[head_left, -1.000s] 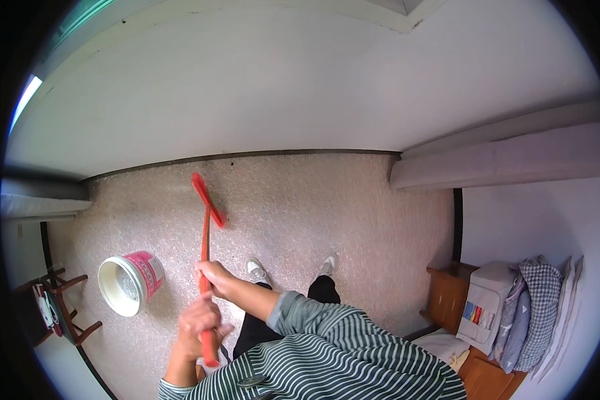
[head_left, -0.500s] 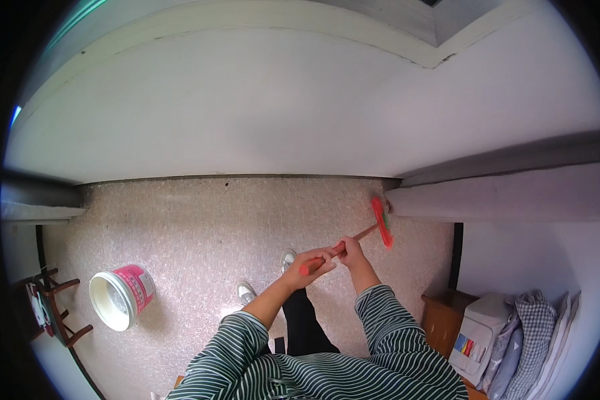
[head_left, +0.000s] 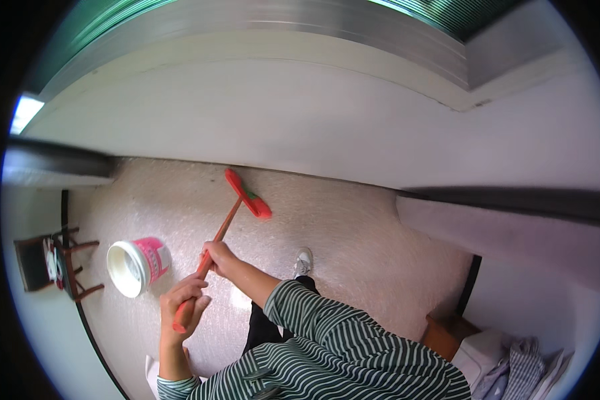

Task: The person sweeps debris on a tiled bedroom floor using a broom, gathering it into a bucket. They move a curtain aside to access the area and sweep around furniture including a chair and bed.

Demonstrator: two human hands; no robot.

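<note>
A broom (head_left: 229, 221) with a reddish handle slants across the view, its red head (head_left: 248, 197) on the floor near the foot of the wall. Some green shows along the bristles. My left hand (head_left: 182, 303) is closed around the handle close to its top end. Further down the handle, my right hand (head_left: 219, 259) also grips it, nearer to the broom head. Both arms reach over to the left, with the right forearm crossing in front of me.
Left of my hands stands a white and pink bucket (head_left: 123, 270). Beyond it is a dark wooden chair (head_left: 63, 263) by the left wall. The white wall (head_left: 280, 120) spans the far side. A wooden cabinet (head_left: 440, 337) with folded cloths (head_left: 525, 367) nearby stands at lower right.
The broom has swept from the right to the left along the wall, both hands moving left with it. My view has turned and shifted, showing more of the window ledge.
</note>
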